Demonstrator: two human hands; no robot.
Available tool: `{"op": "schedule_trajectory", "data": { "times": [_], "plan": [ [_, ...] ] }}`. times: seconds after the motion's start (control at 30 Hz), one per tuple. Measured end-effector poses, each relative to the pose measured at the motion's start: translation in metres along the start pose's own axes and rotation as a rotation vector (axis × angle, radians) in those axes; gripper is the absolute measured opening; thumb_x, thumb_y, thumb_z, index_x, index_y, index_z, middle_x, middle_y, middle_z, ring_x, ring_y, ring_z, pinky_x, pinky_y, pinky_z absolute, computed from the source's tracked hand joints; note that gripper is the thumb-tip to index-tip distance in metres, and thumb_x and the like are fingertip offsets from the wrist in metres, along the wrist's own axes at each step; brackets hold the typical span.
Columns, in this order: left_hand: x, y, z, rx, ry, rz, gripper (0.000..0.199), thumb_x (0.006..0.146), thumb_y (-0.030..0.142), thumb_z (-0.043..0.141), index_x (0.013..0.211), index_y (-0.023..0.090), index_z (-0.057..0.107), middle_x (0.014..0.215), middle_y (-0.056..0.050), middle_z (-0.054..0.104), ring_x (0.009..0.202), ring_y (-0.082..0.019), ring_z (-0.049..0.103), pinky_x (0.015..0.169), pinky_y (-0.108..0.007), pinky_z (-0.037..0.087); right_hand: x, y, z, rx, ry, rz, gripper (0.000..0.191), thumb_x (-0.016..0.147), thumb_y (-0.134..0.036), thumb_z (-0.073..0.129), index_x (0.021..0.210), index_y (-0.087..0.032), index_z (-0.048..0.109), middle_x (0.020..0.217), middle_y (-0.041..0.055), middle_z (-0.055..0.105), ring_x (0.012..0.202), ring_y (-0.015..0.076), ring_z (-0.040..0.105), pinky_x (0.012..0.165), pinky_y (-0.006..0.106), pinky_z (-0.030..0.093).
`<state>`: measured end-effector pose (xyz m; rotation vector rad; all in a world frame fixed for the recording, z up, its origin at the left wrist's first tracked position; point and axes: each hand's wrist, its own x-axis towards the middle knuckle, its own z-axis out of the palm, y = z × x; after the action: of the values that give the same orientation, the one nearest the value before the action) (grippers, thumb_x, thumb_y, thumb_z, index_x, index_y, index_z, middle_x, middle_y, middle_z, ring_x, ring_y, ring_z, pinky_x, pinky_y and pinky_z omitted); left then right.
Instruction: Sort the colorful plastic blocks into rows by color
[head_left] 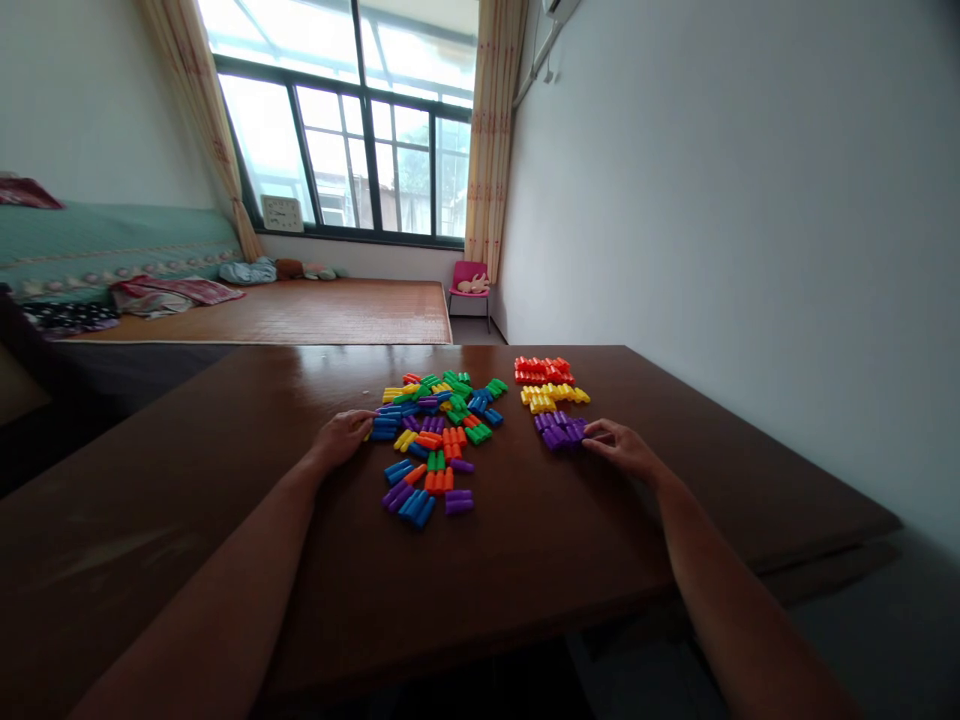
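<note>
My left hand (343,438) lies at the left edge of a mixed heap of bullet-shaped plastic building blocks, its fingers curled together. A bit of a yellow block (367,436) shows at its fingertips, mostly hidden. Right beside those fingers are blue blocks (385,428). My right hand (621,446) is at the right side of a purple block group (561,431), thumb and fingers closed on its edge. Behind that group sit yellow blocks (553,397) and, farther back, red-orange blocks (543,371). Orange blocks (453,442) and green blocks (478,434) lie in the mixed heap.
The blocks lie on a dark brown glossy table (525,560). Beyond it are a bed with a woven mat (360,308), a pink chair (469,280) with a soft toy, and a window with a clock (282,213) on its sill. A white wall (720,220) rises at right.
</note>
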<state>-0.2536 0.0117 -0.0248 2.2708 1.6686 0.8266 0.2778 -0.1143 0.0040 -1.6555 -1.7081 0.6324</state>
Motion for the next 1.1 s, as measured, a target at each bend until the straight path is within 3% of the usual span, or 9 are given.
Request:
{"op": "schedule_trajectory", "data": {
  "times": [0.1, 0.17, 0.3, 0.4, 0.53, 0.63, 0.73, 0.9, 1.1],
  "plan": [
    [-0.001, 0.004, -0.001, 0.003, 0.008, -0.001, 0.045, 0.081, 0.048, 0.043, 0.106, 0.023, 0.071, 0.111, -0.005, 0.071, 0.103, -0.024, 0.064, 0.089, -0.030, 0.048, 0.002, 0.002, 0.000, -0.013, -0.004, -0.013, 0.033, 0.075, -0.045, 0.066, 0.097, -0.021, 0.063, 0.100, 0.0065, 0.070, 0.090, 0.0218, 0.067, 0.079, 0.033, 0.053],
    [-0.003, 0.007, -0.002, 0.011, 0.009, -0.010, 0.045, 0.081, 0.046, 0.044, 0.107, 0.022, 0.071, 0.112, -0.006, 0.070, 0.103, -0.024, 0.064, 0.089, -0.031, 0.048, 0.004, 0.000, -0.001, -0.051, 0.061, -0.024, 0.032, 0.077, -0.046, 0.063, 0.097, -0.021, 0.063, 0.100, 0.0071, 0.070, 0.090, 0.0222, 0.066, 0.081, 0.034, 0.052],
    [-0.005, 0.013, -0.002, 0.008, 0.006, 0.002, 0.040, 0.082, 0.040, 0.045, 0.105, 0.021, 0.072, 0.110, -0.007, 0.071, 0.103, -0.024, 0.063, 0.091, -0.033, 0.047, 0.013, -0.029, 0.009, -0.135, 0.222, -0.099, 0.031, 0.083, -0.047, 0.055, 0.099, -0.021, 0.062, 0.097, 0.0078, 0.069, 0.086, 0.0216, 0.066, 0.081, 0.035, 0.052],
    [-0.005, 0.013, 0.000, -0.001, 0.032, 0.008, 0.037, 0.082, 0.036, 0.046, 0.103, 0.022, 0.073, 0.108, -0.006, 0.072, 0.102, -0.023, 0.063, 0.093, -0.033, 0.046, 0.021, -0.075, 0.039, -0.157, 0.039, -0.247, 0.029, 0.083, -0.043, 0.055, 0.100, -0.021, 0.064, 0.096, 0.0067, 0.070, 0.082, 0.0201, 0.065, 0.078, 0.033, 0.051],
    [-0.006, 0.011, 0.002, 0.005, 0.035, -0.003, 0.036, 0.084, 0.035, 0.046, 0.106, 0.022, 0.072, 0.109, -0.006, 0.071, 0.102, -0.023, 0.063, 0.091, -0.033, 0.047, 0.040, -0.135, 0.101, -0.216, -0.195, -0.490, 0.022, 0.085, -0.031, 0.054, 0.099, -0.021, 0.067, 0.098, 0.0048, 0.070, 0.083, 0.0180, 0.063, 0.079, 0.031, 0.050],
    [-0.008, 0.011, 0.002, 0.001, 0.029, -0.007, 0.036, 0.085, 0.036, 0.046, 0.107, 0.022, 0.072, 0.109, -0.007, 0.071, 0.100, -0.023, 0.063, 0.089, -0.033, 0.048, 0.066, -0.161, 0.147, -0.334, -0.241, -0.610, 0.028, 0.083, -0.013, 0.049, 0.103, -0.019, 0.068, 0.104, 0.0070, 0.069, 0.094, 0.0193, 0.062, 0.086, 0.031, 0.046],
    [-0.008, 0.011, 0.002, -0.014, 0.034, -0.003, 0.035, 0.086, 0.034, 0.047, 0.106, 0.022, 0.072, 0.108, -0.007, 0.072, 0.100, -0.023, 0.063, 0.088, -0.033, 0.048, 0.094, -0.178, 0.177, -0.451, -0.341, -0.702, 0.043, 0.076, -0.002, 0.048, 0.110, -0.021, 0.067, 0.110, 0.0057, 0.068, 0.101, 0.0200, 0.060, 0.089, 0.030, 0.045],
    [-0.009, 0.013, 0.001, -0.023, 0.038, -0.037, 0.034, 0.085, 0.034, 0.050, 0.107, 0.022, 0.073, 0.108, -0.008, 0.072, 0.099, -0.024, 0.064, 0.087, -0.033, 0.048, 0.124, -0.197, 0.189, -0.591, -0.538, -0.702, 0.051, 0.067, 0.002, 0.055, 0.108, -0.024, 0.069, 0.102, 0.0034, 0.069, 0.097, 0.0215, 0.060, 0.079, 0.027, 0.046],
    [-0.008, 0.013, 0.000, -0.027, 0.040, -0.040, 0.033, 0.084, 0.034, 0.050, 0.105, 0.022, 0.074, 0.108, -0.008, 0.072, 0.100, -0.025, 0.063, 0.088, -0.034, 0.048, 0.132, -0.200, 0.181, -0.631, -0.555, -0.563, 0.030, 0.061, -0.010, 0.073, 0.089, -0.022, 0.075, 0.092, 0.0027, 0.070, 0.085, 0.0209, 0.063, 0.069, 0.023, 0.044]
  ]
}}
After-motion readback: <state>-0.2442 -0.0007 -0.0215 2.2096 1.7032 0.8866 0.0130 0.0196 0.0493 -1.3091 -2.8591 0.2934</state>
